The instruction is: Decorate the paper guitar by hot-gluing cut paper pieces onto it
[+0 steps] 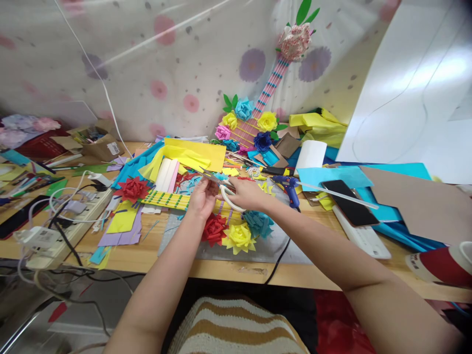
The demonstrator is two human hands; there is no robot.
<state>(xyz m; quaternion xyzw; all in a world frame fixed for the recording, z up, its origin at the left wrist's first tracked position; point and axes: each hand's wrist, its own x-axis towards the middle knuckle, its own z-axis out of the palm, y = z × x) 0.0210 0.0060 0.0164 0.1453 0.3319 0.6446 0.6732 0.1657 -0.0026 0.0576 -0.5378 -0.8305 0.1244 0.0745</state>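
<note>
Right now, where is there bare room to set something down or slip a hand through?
Bare tabletop shows between the purple paper and gray mat, and along the front edge, where a black cable crosses. It is crowded beyond the left hand and right hand with paper scraps, and around the power strip.

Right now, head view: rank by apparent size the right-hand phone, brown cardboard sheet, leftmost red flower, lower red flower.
1. Brown cardboard sheet
2. Right-hand phone
3. Leftmost red flower and lower red flower: not ranked, they look alike; one spreads wider, the other stands taller.
</note>
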